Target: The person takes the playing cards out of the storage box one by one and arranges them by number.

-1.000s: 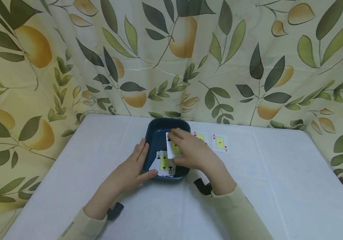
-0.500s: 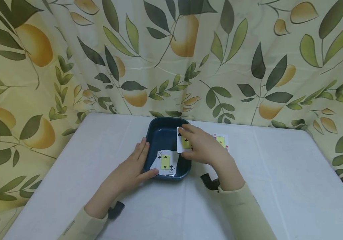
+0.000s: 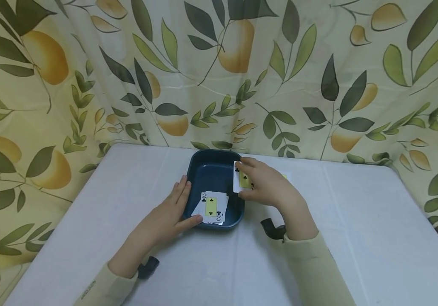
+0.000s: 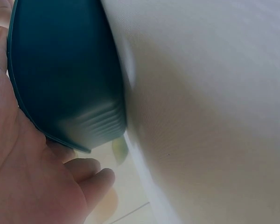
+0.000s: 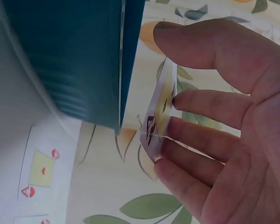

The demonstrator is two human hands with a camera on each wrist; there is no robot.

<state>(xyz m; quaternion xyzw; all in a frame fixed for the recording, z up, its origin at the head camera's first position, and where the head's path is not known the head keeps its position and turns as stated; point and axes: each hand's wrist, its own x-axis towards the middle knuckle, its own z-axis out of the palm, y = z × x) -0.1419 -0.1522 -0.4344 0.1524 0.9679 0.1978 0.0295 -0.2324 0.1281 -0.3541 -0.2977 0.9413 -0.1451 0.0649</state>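
Along the left side of a dark blue tray (image 3: 209, 174) lies my left hand (image 3: 169, 214), its fingers straight against the wall and the thumb at the front rim. My right hand (image 3: 266, 182) pinches an ace of clubs (image 3: 240, 183) between thumb and fingers, raised at the tray's right rim. In the right wrist view the card (image 5: 159, 112) is seen nearly edge-on beside the tray wall. Inside the tray, at the front, a two of clubs (image 3: 211, 207) tops a small loose pile of playing cards.
A red ace (image 5: 41, 170) lies face up on the white tablecloth (image 3: 356, 221) right of the tray, with another card's edge (image 5: 31, 219) near it. In the head view my right hand mostly covers them. A fruit-patterned curtain (image 3: 303, 106) hangs behind the table.
My right hand has carried the ace of clubs rightward from over the tray to its right rim, now covering most of the red aces. The left hand stays put.
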